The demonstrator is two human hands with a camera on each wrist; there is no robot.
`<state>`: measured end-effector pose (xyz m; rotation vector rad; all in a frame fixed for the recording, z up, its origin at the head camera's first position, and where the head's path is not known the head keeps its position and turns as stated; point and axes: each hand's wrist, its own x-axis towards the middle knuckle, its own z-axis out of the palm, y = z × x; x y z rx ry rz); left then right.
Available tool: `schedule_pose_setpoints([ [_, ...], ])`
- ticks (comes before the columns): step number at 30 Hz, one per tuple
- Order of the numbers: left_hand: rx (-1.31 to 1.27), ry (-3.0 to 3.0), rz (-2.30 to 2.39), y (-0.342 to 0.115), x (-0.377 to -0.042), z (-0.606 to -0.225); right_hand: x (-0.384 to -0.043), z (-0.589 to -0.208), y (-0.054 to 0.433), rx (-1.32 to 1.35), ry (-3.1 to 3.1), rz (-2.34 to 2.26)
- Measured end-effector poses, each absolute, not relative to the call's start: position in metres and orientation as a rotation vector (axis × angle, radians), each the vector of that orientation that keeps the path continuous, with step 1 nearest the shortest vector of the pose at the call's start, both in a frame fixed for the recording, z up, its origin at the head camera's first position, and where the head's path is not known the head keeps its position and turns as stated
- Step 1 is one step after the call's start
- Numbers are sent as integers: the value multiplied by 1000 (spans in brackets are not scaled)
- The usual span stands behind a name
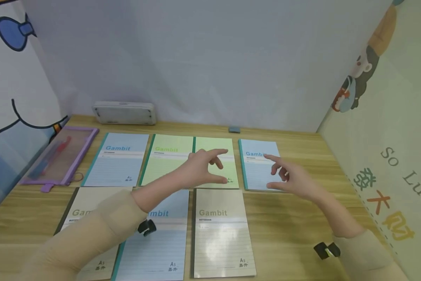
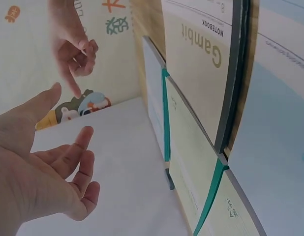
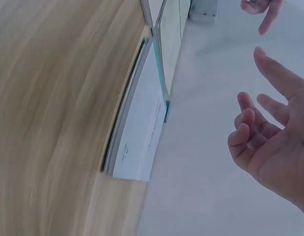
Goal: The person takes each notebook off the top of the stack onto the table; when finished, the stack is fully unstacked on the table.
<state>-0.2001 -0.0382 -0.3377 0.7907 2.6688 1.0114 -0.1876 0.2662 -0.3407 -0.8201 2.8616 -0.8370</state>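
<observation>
My left hand (image 1: 198,168) hovers over the right one of two green notebooks, thumb and index finger spread apart, nothing between them. Its other fingers curl loosely. To the right, my right hand (image 1: 296,180) is held in much the same way above a blue notebook (image 1: 257,175) and partly covers it. In the right wrist view this blue notebook (image 3: 135,128) shows layered edges, like a small stack. A left green notebook (image 1: 165,168) and another blue notebook (image 1: 117,160) continue the back row. In front lie a beige notebook (image 1: 219,242) and a blue one (image 1: 157,246).
A second beige notebook (image 1: 77,203) lies front left, partly hidden by my left sleeve. A purple-edged mesh pouch (image 1: 80,156) lies at the left. A pale case (image 1: 124,113) and a small grey block (image 1: 234,129) stand by the back curtain. Printed cloth hangs on both sides.
</observation>
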Motion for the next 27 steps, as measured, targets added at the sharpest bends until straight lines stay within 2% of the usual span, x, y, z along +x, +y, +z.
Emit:
schedule_pose_setpoints([
  [13, 678, 2557, 1234, -4, -239, -363, -226, -351, 310, -614, 2803, -1018],
  [27, 809, 2499, 1131, 20, -275, -389, -247, -384, 335, -529, 2747, -1089],
])
